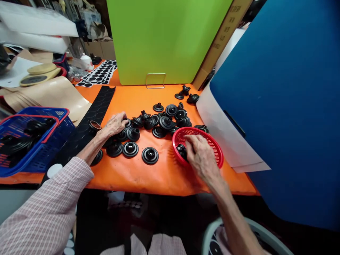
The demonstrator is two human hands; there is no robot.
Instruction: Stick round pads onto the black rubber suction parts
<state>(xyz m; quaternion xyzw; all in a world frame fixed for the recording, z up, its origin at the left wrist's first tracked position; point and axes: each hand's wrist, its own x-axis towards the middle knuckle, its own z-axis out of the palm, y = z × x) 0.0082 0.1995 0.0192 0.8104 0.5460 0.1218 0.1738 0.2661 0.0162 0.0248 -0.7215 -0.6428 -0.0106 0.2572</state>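
My left hand [116, 124] reaches over the left side of a group of round black stepped discs [132, 134]. Its fingers are bent together against a black disc [128, 123] that they partly hide, so I cannot see how firmly it is held. My right hand [201, 153] is over the red plastic basket [217, 143], fingers curled down inside it. Small dark parts [181, 149] show beside those fingers; whatever is in the fingertips is hidden. Between the hands, two discs [150, 156] lie with their hubs up, near the table's front edge.
More black discs [166, 122] are heaped mid-table. A blue basket [25, 156] of black parts stands left, beside a black strip [89, 113]. A green board [170, 39] rises behind the orange table [127, 184]; a large blue sheet [287, 106] leans in from the right.
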